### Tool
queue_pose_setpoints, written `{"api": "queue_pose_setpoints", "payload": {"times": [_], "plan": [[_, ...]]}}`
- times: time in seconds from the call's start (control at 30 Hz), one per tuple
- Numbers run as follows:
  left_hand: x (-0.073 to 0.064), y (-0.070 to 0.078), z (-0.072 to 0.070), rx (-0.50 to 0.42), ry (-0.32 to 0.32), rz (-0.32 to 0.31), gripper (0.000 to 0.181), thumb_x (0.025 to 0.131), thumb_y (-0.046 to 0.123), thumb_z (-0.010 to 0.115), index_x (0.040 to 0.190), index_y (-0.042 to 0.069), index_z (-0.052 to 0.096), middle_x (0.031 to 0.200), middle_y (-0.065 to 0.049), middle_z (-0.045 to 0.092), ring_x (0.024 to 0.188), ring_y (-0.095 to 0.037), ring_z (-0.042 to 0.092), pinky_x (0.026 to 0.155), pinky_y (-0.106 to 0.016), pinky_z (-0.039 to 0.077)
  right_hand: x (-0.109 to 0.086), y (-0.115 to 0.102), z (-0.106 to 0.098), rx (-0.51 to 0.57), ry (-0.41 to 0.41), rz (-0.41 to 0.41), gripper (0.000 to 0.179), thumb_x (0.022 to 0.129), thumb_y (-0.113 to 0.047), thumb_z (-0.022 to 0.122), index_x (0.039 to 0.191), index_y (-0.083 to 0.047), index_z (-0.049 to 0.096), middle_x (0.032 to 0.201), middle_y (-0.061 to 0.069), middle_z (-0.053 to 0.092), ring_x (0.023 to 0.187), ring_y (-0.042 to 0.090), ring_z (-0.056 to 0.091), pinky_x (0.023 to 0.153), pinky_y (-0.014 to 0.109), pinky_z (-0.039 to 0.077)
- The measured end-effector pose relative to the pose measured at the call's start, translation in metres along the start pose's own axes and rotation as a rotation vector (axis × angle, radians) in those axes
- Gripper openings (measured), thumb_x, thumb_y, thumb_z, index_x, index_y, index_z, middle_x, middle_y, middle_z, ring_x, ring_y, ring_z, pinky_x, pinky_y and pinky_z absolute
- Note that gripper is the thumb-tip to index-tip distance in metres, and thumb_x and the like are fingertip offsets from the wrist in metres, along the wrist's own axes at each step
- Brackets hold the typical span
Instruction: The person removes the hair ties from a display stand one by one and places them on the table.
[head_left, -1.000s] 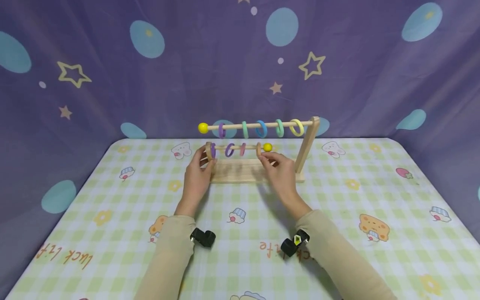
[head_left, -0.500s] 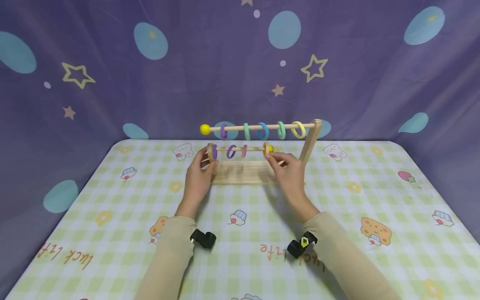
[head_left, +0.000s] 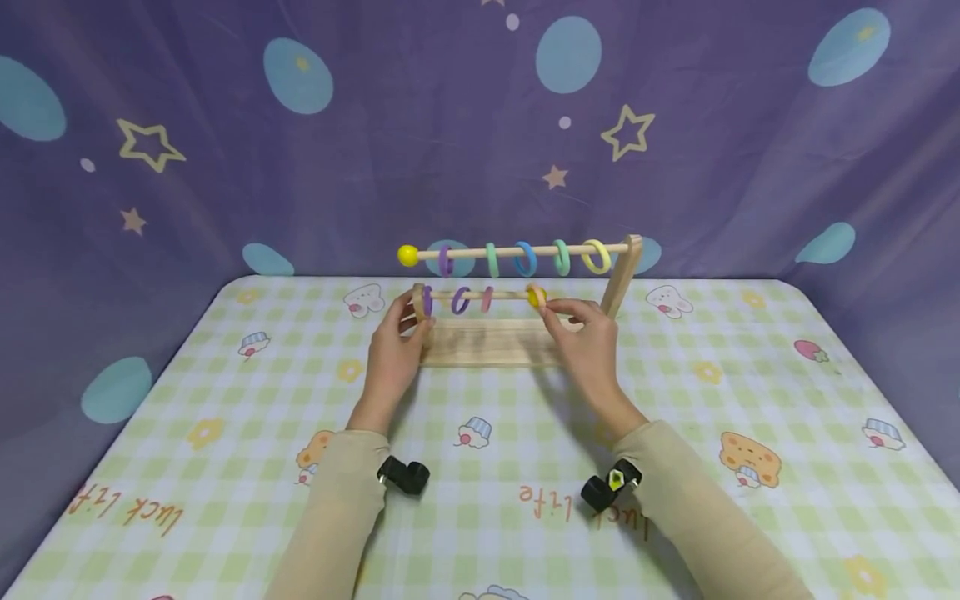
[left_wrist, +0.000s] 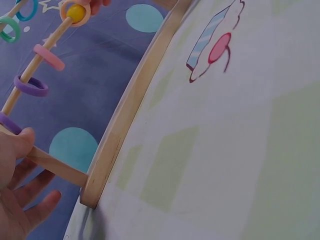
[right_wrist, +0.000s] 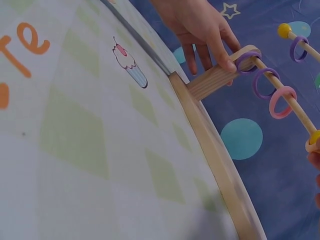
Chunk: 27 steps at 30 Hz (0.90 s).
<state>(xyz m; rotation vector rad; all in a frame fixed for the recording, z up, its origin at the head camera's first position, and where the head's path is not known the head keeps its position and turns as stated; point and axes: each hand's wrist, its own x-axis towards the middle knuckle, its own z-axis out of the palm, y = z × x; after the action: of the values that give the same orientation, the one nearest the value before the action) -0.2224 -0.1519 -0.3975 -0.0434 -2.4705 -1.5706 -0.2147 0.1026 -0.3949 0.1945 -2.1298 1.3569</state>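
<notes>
Checked cloth (head_left: 225,375) spreads wide from its left edge to the left hand (head_left: 396,348), whose thumb and fingers grip the short wooden post (left_wrist: 59,167). Its slim round rod (head_left: 510,295) carries two purple rings (right_wrist: 257,90), a pink ring (right_wrist: 273,108), then — around the yellow ball (left_wrist: 76,13) at its tip — the orange ring (left_wrist: 62,10), pinched by the right hand (head_left: 590,340). Beyond the tall post (head_left: 622,275), cloth again lies wide.

From afar I see a beige left sleeve (head_left: 330,517) lower left, a matching right sleeve (head_left: 712,508) lower right, a black left wrist camera (head_left: 408,477) and a black right wrist camera (head_left: 597,493) with a yellow-green marking (head_left: 617,478)
</notes>
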Motion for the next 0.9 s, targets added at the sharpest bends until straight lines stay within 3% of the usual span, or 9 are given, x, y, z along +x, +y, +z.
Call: {"api": "queue_pose_setpoints", "payload": {"times": [0.23, 0.57, 0.9], "plan": [[0.0008, -0.0010, 0.0002, 0.004, -0.009, -0.001, 0.052, 0.100, 0.017, 0.061, 0.149, 0.012, 0.043, 0.138, -0.017, 0.055, 0.123, -0.031, 0.056, 0.098, -0.040, 0.050, 0.0009, 0.0034, 0.0012, 0.010, 0.016, 0.029, 0.012, 0.085, -0.009, 0.077, 0.093, 0.000, 0.077, 0.093, 0.010, 0.075, 0.086, 0.025, 0.066, 0.075, 0.035, 0.051], [0.0027, -0.0024, 0.0007, -0.006, -0.031, 0.018, 0.052, 0.101, 0.017, 0.060, 0.149, 0.012, 0.042, 0.137, -0.018, 0.054, 0.123, -0.031, 0.056, 0.098, -0.041, 0.050, 0.0010, 0.0073, -0.0007, 0.002, 0.010, 0.076, 0.013, 0.086, -0.010, 0.077, 0.093, 0.001, 0.077, 0.091, 0.011, 0.075, 0.084, 0.025, 0.066, 0.075, 0.036, 0.051], [0.0018, -0.0037, -0.0023, 0.002, -0.036, 0.037, 0.051, 0.102, 0.017, 0.057, 0.150, 0.011, 0.040, 0.138, -0.018, 0.053, 0.123, -0.032, 0.055, 0.099, -0.043, 0.048, 0.0001, 0.0009, -0.0053, 0.035, -0.039, 0.133, 0.016, 0.088, -0.015, 0.076, 0.094, 0.000, 0.075, 0.092, 0.010, 0.075, 0.083, 0.022, 0.065, 0.076, 0.032, 0.052]]}}
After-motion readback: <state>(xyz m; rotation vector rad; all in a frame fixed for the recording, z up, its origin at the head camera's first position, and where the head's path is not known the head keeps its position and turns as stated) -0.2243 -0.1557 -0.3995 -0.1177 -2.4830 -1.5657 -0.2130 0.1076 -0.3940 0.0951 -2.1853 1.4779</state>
